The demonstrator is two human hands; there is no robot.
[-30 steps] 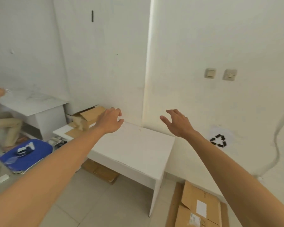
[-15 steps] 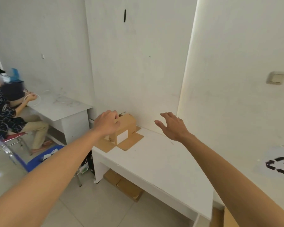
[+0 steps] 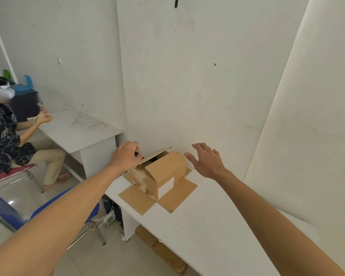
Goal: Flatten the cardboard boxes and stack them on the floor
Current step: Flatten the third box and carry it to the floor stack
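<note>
Reaching over the white table [image 3: 197, 226], we have our left hand [image 3: 126, 156] at the raised top flap of the box [image 3: 161, 176], fingers curled at its edge; whether they actually pinch it we cannot tell. Our right hand [image 3: 205, 160] hovers just right of the box, fingers spread and relaxed, touching nothing. That box stands upright near the wall, bottom flaps splayed flat on the tabletop. More cardboard [image 3: 163, 253] lies on the floor under the table. Another person [image 3: 6, 136] sits at a desk [image 3: 82, 134] to our left.
</note>
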